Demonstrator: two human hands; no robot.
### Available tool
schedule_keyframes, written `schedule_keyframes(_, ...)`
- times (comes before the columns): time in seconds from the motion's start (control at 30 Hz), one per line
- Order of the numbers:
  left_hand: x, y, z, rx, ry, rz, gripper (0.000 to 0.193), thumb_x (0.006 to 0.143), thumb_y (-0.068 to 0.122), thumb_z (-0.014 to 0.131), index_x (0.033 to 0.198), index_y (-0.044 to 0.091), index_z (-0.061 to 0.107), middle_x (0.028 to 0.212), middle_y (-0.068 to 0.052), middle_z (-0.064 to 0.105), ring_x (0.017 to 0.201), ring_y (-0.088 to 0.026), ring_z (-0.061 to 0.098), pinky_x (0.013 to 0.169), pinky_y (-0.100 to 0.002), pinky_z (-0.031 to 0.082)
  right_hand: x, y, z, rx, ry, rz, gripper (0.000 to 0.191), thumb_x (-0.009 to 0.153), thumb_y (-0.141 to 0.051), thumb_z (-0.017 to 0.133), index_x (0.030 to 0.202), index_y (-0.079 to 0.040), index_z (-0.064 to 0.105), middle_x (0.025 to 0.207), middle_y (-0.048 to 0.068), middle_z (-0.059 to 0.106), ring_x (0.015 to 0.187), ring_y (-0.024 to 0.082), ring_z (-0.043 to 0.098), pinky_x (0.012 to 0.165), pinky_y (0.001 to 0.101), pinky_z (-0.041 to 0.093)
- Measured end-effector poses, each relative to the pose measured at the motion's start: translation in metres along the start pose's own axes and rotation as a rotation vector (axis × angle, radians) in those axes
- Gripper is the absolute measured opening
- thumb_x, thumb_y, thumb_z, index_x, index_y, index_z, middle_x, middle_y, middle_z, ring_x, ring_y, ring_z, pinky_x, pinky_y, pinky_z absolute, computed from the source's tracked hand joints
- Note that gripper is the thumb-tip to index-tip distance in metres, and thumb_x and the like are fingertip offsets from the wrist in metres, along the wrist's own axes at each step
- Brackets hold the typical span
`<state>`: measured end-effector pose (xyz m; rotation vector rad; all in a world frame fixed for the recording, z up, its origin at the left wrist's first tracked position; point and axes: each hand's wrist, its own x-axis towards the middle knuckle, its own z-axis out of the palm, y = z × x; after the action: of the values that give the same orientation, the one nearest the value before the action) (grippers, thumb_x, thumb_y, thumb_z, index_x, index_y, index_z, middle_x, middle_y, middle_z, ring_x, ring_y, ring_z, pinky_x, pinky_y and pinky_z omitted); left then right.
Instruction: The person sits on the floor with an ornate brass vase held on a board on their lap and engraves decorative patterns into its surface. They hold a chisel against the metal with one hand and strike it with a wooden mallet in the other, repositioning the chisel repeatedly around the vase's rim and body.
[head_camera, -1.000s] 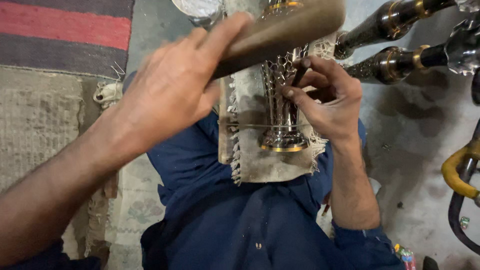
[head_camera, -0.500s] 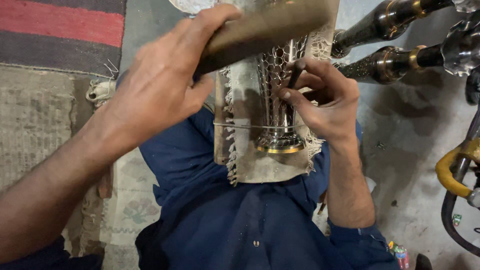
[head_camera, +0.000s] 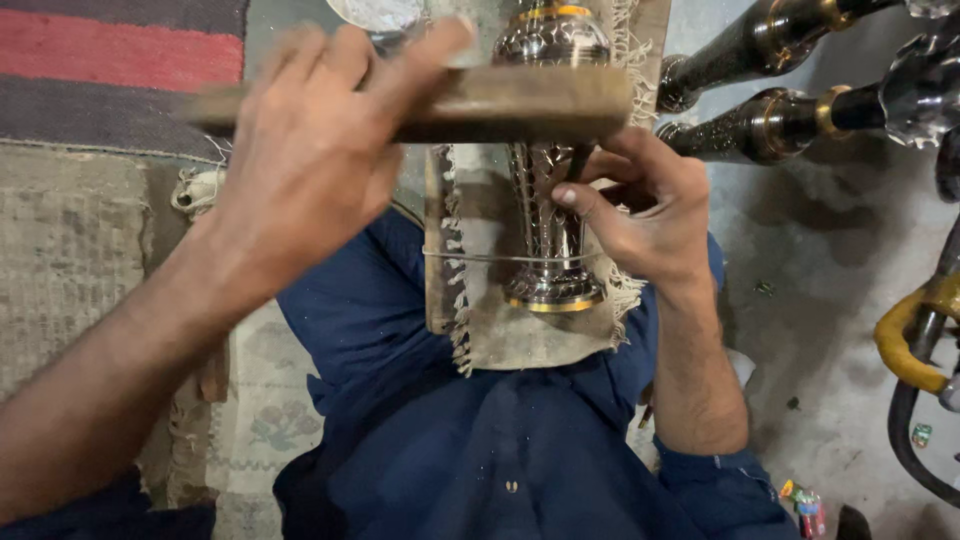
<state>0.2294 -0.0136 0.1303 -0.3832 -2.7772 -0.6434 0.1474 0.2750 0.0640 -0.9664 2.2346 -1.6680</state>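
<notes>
Head view, looking down at a seated person in blue clothing (head_camera: 480, 450). The left hand (head_camera: 320, 160) is clenched around a flat wooden block (head_camera: 500, 100), held level above the work and blurred in the frame; its far end lies across the upper body of the vase. The engraved metal vase (head_camera: 550, 220), silver-toned with a gold band at its foot and another near its top, lies lengthwise on a fringed cloth (head_camera: 480, 310) spread over the person's lap, its foot toward the person. A thin wire or cord crosses the cloth just above the foot of the vase. The right hand (head_camera: 640, 210) rests on the right side of the vase, its grip closed, pinching a small dark tool (head_camera: 580, 160) whose tip touches the engraved surface; the tool is mostly hidden by the fingers and the block. Beyond the cloth's far right corner, two dark metal stems with gold rings (head_camera: 770, 90) lie on the grey floor (head_camera: 830, 300). A yellow-and-black hose (head_camera: 910, 350) curves at the right edge. A striped rug (head_camera: 90, 60) lies to the left.
</notes>
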Motion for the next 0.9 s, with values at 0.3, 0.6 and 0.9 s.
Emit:
schedule_keyframes(0.3, 0.0002, -0.0045, -0.0008, -0.245, -0.023, -0.153, 0.069, 0.089, 0.003, 0.068, 0.153, 0.016, 0.045, 0.119, -0.018, 0.063, 0.101, -0.039, 0.061, 0.092, -0.051, 0.051, -0.0015, -0.0016, -0.001, 0.017, -0.003, 0.092, 0.047, 0.092, 0.009, 0.078, 0.135, 0.001, 0.061, 0.101, 0.011, 0.077, 0.092, 0.011, 0.074, 0.08, 0.0247, 0.064)
schedule_keyframes(0.6, 0.0034, -0.0071, 0.0002, 0.061, 0.008, -0.004, 0.074, 0.082, -0.004, 0.069, 0.151, 0.016, 0.051, 0.107, -0.019, 0.058, 0.101, -0.043, 0.058, 0.089, -0.056, 0.049, 0.0026, -0.0071, -0.0015, 0.029, -0.044, 0.054, 0.043, 0.095, 0.012, 0.074, 0.134, 0.002, 0.06, 0.106, 0.014, 0.077, 0.1, 0.016, 0.077, 0.083, 0.0262, 0.066)
schedule_keyframes(0.9, 0.0064, -0.0062, -0.0031, 0.226, 0.011, 0.004, 0.071, 0.087, -0.005, 0.072, 0.15, 0.02, 0.053, 0.1, -0.015, 0.057, 0.095, -0.037, 0.059, 0.088, -0.052, 0.05, 0.0016, -0.0032, 0.0031, 0.165, -0.013, 0.028, 0.043, 0.099, 0.011, 0.07, 0.138, 0.001, 0.056, 0.099, 0.01, 0.072, 0.103, 0.018, 0.078, 0.081, 0.0277, 0.067)
